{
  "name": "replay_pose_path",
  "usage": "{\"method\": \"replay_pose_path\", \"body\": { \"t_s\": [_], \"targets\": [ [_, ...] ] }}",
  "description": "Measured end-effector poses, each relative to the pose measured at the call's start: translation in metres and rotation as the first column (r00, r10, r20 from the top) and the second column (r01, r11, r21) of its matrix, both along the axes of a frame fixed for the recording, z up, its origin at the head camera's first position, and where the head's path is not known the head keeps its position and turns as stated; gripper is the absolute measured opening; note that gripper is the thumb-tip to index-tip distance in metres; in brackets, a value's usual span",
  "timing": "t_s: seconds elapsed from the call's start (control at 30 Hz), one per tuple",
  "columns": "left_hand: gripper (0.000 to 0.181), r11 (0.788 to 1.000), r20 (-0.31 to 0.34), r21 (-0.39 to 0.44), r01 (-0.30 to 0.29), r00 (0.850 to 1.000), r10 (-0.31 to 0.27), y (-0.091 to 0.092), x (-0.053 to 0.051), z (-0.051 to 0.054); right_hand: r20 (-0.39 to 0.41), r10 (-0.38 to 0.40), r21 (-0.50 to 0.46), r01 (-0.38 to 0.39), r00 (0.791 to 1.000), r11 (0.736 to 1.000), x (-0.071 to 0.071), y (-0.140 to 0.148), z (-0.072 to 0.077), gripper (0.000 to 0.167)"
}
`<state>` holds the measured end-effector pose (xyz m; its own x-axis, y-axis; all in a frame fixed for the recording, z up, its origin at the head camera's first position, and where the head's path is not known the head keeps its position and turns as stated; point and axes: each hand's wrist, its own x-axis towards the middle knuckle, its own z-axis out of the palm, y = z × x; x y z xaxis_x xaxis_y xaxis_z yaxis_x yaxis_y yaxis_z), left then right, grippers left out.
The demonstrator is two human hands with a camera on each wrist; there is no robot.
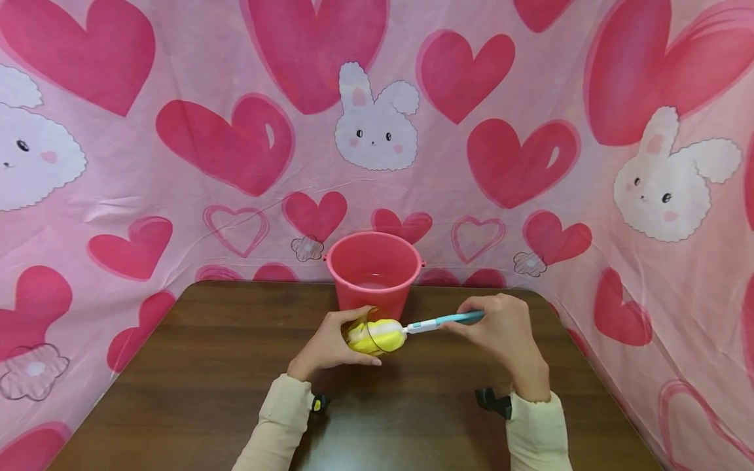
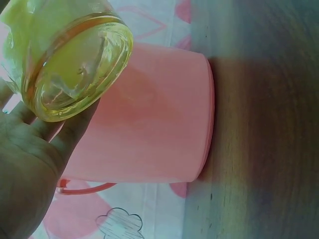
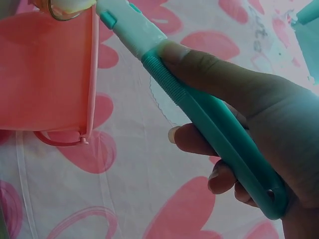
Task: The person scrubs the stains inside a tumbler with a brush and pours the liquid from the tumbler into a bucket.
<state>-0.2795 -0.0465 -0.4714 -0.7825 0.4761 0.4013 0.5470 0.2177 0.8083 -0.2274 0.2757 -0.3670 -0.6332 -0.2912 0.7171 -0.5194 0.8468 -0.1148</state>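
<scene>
My left hand point(image 1: 330, 347) grips a clear glass cup point(image 2: 75, 74) tipped on its side, its thick base toward the camera in the left wrist view. A bottle brush with a yellow and white sponge head point(image 1: 385, 337) reaches into the cup's mouth. The brush's handle point(image 3: 214, 124), teal with a white upper part, lies between the thumb and curled fingers of my right hand point(image 1: 506, 330). Both hands are above the table, in front of a pink bucket point(image 1: 353, 301). In the right wrist view only the cup's rim shows, at the top left.
The pink bucket stands upright at the table's back edge, with some liquid visible at its bottom. Its handle point(image 2: 89, 190) hangs at the side. The brown wooden table point(image 1: 194, 373) is bordered by a pink cloth point(image 1: 200, 216) with hearts and rabbits.
</scene>
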Motion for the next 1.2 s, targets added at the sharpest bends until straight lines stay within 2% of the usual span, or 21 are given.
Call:
{"method": "replay_pose_path", "body": {
  "t_s": [0.43, 0.7, 0.93, 1.2],
  "targets": [
    [0.083, 1.0, -0.006, 0.013, 0.013, 1.0, -0.012, 0.001, 0.001, 0.002, 0.045, -0.015, -0.014, 0.016, 0.999, 1.0, 0.002, 0.003, 0.002, 0.034],
    [0.084, 0.999, 0.004, 0.045, 0.03, 1.0, -0.031, 0.001, 0.002, 0.003, 0.045, -0.011, -0.076, 0.015, 0.999, 0.997, 0.006, 0.011, 0.005, 0.035],
    [0.083, 0.999, -0.013, 0.035, 0.008, 1.0, -0.008, -0.001, 0.002, 0.005, 0.032, -0.019, -0.15, 0.024, 0.999, 0.988, 0.008, 0.018, 0.007, 0.034],
    [0.084, 0.998, -0.005, 0.049, 0.039, 0.999, -0.039, 0.0, 0.002, 0.006, 0.031, -0.004, -0.13, 0.008, 1.0, 0.991, 0.006, 0.012, 0.005, 0.034]
  ]
}}
